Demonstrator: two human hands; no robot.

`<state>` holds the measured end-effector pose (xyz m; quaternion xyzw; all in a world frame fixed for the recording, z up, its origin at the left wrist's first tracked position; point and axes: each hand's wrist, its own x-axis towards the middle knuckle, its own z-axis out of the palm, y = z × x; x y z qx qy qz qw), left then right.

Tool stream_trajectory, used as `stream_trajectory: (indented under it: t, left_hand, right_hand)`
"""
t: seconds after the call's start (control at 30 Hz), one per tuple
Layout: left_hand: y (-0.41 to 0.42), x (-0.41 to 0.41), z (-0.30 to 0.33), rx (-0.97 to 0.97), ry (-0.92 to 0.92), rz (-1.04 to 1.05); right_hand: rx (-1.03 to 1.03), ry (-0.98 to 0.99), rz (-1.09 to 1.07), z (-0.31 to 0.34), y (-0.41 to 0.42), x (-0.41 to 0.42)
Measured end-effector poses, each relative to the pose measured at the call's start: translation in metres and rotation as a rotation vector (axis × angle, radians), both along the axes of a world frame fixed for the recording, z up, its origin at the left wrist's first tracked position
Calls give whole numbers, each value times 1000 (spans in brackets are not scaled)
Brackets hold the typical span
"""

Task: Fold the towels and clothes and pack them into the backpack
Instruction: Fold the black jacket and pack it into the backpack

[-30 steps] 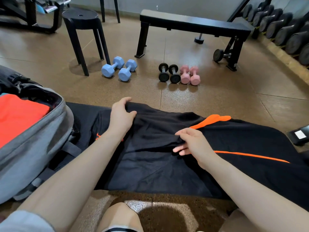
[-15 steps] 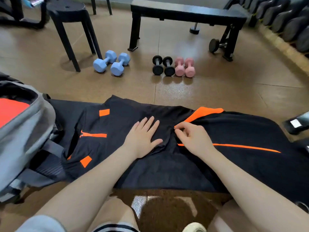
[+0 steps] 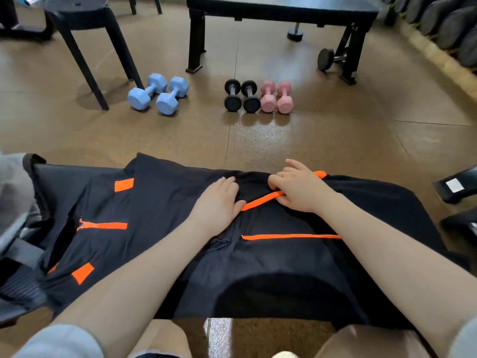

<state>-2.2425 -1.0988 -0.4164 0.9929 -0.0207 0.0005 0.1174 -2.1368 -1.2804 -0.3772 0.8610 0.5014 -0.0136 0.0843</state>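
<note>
Head view: black garment (image 3: 160, 208) at frame centre is pressed flat by left hand (image 3: 215, 204); its orange stripe (image 3: 260, 201) is pinched by right hand (image 3: 300, 189).

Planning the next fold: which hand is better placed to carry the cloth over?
Probably the right hand: its fingers curl over an orange-striped fold of the black garment with orange stripes, apparently gripping it. The left hand lies flat on the cloth beside it, suited to anchoring.

Evenly and brightly lit, with a pale glare patch on the floor (image 3: 258, 135) just before the pink dumbbells (image 3: 276, 97). Soft shadows under those weights. Smeared by blur and wide-angle bending far left and right of them.
</note>
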Motion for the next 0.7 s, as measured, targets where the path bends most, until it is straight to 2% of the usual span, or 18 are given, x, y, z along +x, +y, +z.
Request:
stream_trajectory:
  t: [0.07,0.17,0.37,0.53,0.6,0.7]
  left_hand:
    - [3,0,-8,11,-9,6]
    - [6,-2,-13,124,103,0]
    - [0,0,-10,157,126,50]
    - [-10,3,-6,163,130,106]
    - [-12,1,-6,177,156,106]
    - [-14,0,-1,179,214,125]
  right_hand:
    - [-24,6,6,0,-15,11]
    - [-9,-10,12,1,-41,17]
    - [-104,-303,34,-5,-88,11]
    - [-139,-379,-357,-12,-102,-1]
    - [-151,-339,-579,-10,-109,-1]
    - [-54,-231,-933,-8,-133,3]
